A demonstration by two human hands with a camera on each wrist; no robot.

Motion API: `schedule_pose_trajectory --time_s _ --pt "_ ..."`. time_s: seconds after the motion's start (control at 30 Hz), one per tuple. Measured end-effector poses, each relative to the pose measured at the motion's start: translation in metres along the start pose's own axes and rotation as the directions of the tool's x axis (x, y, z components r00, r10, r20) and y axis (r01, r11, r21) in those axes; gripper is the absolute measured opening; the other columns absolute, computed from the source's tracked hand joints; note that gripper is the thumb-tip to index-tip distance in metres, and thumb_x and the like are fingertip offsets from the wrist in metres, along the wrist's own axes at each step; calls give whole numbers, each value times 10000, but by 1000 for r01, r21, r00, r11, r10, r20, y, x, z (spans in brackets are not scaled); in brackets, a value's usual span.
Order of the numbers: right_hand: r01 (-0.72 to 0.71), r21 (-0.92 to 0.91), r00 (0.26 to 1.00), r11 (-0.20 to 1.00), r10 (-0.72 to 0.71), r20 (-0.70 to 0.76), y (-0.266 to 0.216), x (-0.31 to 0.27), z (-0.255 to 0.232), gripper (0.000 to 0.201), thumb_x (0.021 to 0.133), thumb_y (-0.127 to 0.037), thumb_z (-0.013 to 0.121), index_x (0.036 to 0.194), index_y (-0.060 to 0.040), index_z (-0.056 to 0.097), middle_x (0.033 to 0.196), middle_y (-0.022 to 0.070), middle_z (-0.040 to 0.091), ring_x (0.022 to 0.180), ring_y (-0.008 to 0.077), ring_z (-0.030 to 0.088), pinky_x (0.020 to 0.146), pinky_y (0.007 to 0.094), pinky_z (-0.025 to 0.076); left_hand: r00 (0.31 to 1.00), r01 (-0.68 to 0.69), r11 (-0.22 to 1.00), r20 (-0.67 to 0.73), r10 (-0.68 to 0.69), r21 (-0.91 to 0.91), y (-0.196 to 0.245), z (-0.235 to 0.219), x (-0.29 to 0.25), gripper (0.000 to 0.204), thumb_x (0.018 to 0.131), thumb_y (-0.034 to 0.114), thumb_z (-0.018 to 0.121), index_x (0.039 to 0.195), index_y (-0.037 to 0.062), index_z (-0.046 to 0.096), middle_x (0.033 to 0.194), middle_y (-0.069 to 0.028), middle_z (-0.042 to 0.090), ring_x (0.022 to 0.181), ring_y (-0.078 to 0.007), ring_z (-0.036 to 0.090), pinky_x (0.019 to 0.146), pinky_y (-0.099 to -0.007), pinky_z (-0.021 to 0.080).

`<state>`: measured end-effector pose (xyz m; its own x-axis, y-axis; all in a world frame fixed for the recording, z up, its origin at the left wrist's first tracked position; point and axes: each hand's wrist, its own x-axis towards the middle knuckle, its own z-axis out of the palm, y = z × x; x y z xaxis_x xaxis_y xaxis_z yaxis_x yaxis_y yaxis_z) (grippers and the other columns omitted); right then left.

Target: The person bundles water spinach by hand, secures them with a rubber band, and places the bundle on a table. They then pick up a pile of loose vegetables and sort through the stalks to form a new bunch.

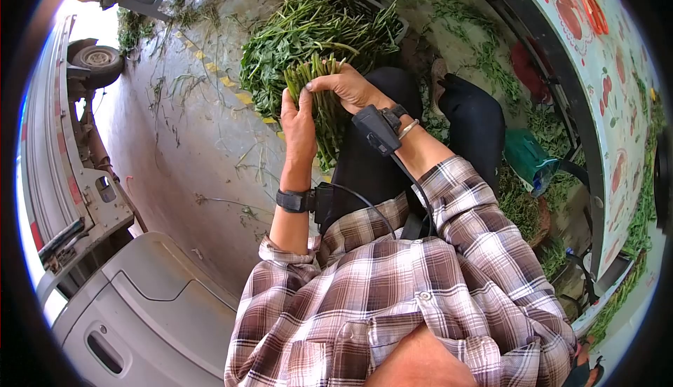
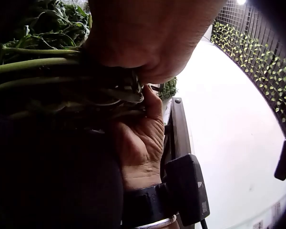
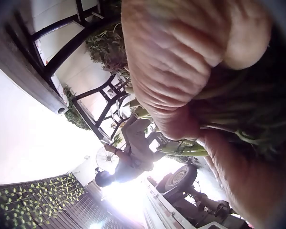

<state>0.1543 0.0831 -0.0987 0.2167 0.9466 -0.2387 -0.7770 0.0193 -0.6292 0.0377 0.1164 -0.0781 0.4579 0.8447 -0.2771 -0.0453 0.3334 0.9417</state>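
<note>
A bundle of green stems (image 1: 328,117) stands between the two hands in the head view, cut ends up and leaves hanging below. The left hand (image 1: 299,124) holds its left side, thumb along the stems. From the right, the right hand (image 1: 350,91) grips the bundle near the top, its thumb reaching over to the left thumb. In the left wrist view, stems (image 2: 43,64) run sideways under the left hand (image 2: 152,38), with the right hand (image 2: 140,138) beyond. The right wrist view shows the right hand (image 3: 181,62) close up around the dark bundle; its fingertips are hidden.
A heaped crate (image 1: 403,28) of leafy stems lies just beyond the hands. Loose greens litter the floor (image 1: 203,127). A patterned table (image 1: 596,92) stands at right, a green bag (image 1: 529,155) beneath it. A vehicle (image 1: 154,303) is at left. Another person (image 3: 133,152) appears in the right wrist view.
</note>
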Motion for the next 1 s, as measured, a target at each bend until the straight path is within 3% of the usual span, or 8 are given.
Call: schedule_pose_trajectory --time_s 0.1,0.17,0.27,0.57,0.77,0.87,0.9,1.0 --pt "-5 -2 1000 1000 5 4 0 0 0 251 719 36 617 960 -35 621 926 40 639 850 137 598 808 277 462 1000 -22 991 -17 25 134 -6 -6 4 286 932 200 458 1128 -8 461 1028 -70 548 899 -142 512 787 -254 417" --pt "-58 33 998 998 58 -4 -1 0 0 245 713 36 627 948 -32 623 923 42 640 845 136 599 802 281 465 990 -116 941 113 84 317 -6 -9 4 313 941 224 432 1143 -14 448 1040 -83 545 919 -166 511 809 -276 411" --pt "-105 -10 994 994 105 -7 -4 -2 2 259 710 28 638 961 -29 624 920 44 643 840 136 600 798 283 467 985 -149 906 139 101 396 -5 -7 1 329 948 239 402 1150 -18 437 1054 -97 535 943 -179 502 830 -288 399" --pt "-91 -93 989 991 101 104 -4 -1 1 321 668 18 665 984 -20 630 919 57 650 865 142 601 795 277 461 963 -76 899 267 -47 431 10 -17 -6 445 952 251 362 1279 -51 361 1294 -109 404 1194 -181 374 998 -273 278" --pt "-76 -146 993 986 87 74 -3 -4 1 245 684 12 649 927 -17 640 870 60 653 826 148 605 789 270 457 951 -109 957 307 21 270 13 -13 -11 399 929 199 419 1247 -42 416 1204 -78 478 1112 -140 430 955 -251 308" --pt "-67 -122 994 990 77 77 -3 -3 1 200 700 7 639 899 -16 638 850 62 650 815 148 605 779 268 459 971 -8 908 221 -94 420 5 -36 2 433 869 183 546 1237 -23 448 1158 -92 487 1080 -165 461 927 -272 355" --pt "-49 -112 995 992 58 76 -3 -3 1 184 707 4 634 890 -16 635 843 62 649 811 148 605 774 269 462 988 -97 851 153 19 517 8 -36 -2 282 862 119 540 1101 -29 543 1027 -36 548 937 -90 491 831 -239 387" --pt "-1 -139 997 990 11 71 -4 -3 2 195 703 10 638 895 -19 632 828 60 647 813 145 605 756 270 470 979 -199 887 126 160 417 22 -38 -1 308 852 94 541 1139 -17 527 1008 -44 553 920 -113 507 817 -248 405"
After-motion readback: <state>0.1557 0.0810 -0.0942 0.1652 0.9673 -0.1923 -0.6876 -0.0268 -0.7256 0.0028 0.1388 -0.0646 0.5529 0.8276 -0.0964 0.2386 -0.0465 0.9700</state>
